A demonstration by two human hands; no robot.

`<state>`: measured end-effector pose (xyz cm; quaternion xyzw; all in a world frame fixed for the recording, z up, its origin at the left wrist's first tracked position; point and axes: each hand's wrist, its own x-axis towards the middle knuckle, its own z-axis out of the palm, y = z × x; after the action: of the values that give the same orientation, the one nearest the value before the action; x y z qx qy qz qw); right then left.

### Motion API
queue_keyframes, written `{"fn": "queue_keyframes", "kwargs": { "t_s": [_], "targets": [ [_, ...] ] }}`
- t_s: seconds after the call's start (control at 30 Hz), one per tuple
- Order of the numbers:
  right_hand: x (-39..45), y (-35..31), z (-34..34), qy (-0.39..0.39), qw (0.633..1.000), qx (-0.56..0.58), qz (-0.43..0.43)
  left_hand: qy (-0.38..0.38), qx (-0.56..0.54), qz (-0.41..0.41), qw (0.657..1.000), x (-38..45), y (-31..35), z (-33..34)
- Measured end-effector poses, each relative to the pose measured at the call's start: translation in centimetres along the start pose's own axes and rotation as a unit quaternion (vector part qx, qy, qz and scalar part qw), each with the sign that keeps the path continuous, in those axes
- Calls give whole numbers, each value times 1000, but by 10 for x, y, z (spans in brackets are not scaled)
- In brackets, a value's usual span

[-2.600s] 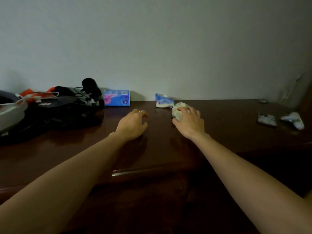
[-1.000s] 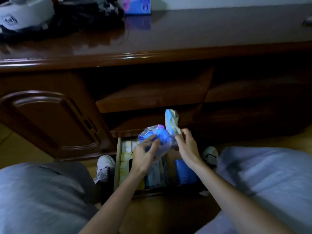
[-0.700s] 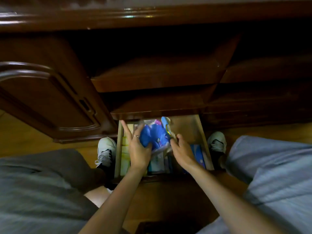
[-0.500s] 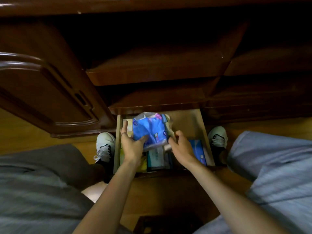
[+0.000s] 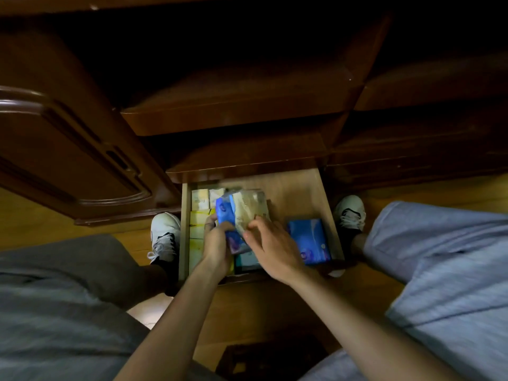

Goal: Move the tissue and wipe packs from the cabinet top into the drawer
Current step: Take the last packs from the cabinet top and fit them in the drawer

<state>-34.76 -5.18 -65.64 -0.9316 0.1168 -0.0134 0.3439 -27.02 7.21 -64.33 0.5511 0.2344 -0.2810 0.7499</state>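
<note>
— Which step are we on?

— Placing, I'd say. My left hand [image 5: 217, 243] is curled round a blue pack [image 5: 226, 215], thumb side hidden, and my right hand [image 5: 272, 243] pinches a pale pack [image 5: 250, 207] by its near edge. Both packs are low over the open drawer [image 5: 299, 188] at the centre of the frame, standing on edge among what already lies there — whether they rest on the contents or hang just above them I can't tell.

— What does the next move call for?

— Settling each pack into a free gap, then letting go. The bare wood at the drawer's upper right looks like the roomiest spot, so I'd tip the pale one that way.

— Counts?

— Two packs in my hands. One flat blue pack [image 5: 309, 240] lies at the drawer's right. Along its left wall sit yellowish packs [image 5: 198, 215], at least three; the blur hides more. A teal one [image 5: 247, 261] peeks out under my wrists. The cabinet top is out of view, so I can't count what's left up there.
</note>
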Motion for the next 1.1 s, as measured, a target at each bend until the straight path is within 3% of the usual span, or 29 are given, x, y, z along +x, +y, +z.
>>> {"fn": "queue_keyframes", "kwargs": {
  "t_s": [0.1, 0.23, 0.3, 0.4, 0.53, 0.63, 0.77, 0.9, 0.97, 1.1],
  "targets": [
    [4, 6, 0, -36, 999, 23, 14, -64, 47, 5, 997, -1, -1, -5],
    [5, 2, -3, -83, 978, 189, 16, -6, 125, 19, 992, 5, -5, -6],
    [4, 0, -6, -32, 968, 247, 28, 14, 111, 20, 993, 7, -8, -8],
    [10, 7, -15, 89, 978, 174, 76, -11, 72, -5, 997, 11, -9, -10],
    [16, 12, -16, -82, 914, 322, 231, -103, -26, -49, 993, 5, -7, -1],
    [13, 10, -7, -71, 936, 257, 230, -94, -17, -40, 995, 6, -10, 6],
    [19, 17, -10, -54, 942, 236, 233, 88, 144, 8, 986, 16, -16, 28],
    [27, 40, -24, -25, 949, 224, 218, 77, 160, 21, 984, 39, -19, 56],
    [33, 57, -35, -9, 963, 161, 214, 66, 190, 24, 979, 55, -22, 72],
    [48, 106, -68, 109, 974, 38, 197, 66, 193, 51, 978, 92, -30, 99]
  ]
}}
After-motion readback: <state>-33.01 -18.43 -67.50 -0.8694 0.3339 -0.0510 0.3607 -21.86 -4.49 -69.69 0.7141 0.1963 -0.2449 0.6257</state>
